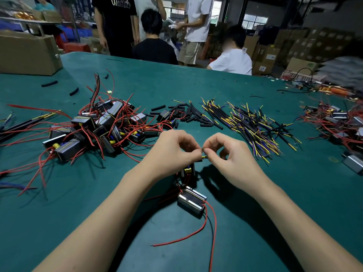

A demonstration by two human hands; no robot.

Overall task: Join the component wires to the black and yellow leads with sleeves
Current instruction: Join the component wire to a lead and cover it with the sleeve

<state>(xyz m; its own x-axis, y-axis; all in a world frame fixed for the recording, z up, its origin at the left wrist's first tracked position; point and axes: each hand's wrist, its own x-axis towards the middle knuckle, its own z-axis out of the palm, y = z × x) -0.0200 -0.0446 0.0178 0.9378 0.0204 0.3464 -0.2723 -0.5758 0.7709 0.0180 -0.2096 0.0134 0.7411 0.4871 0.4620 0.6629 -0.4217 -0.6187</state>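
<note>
Left hand (172,152) and right hand (228,154) fingertip to fingertip, pinching a yellow lead (204,157) above the table (294,193) near its front edge; component (191,201) lying just below, red wires (196,232) trailing frontward; black and yellow leads (253,124) heaped further back, right.

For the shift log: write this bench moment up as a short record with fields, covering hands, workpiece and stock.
left hand: left hand pinches a wire end at the joint
right hand: right hand pinches the yellow lead tip facing it
workpiece: component lies on the green table below the hands, red wires trailing toward the near edge
component stock: pile of components, left of the hands
lead stock: black and yellow leads, spread to the right
sleeves: loose black sleeves, between the two heaps
joint state: too small to tell
</note>
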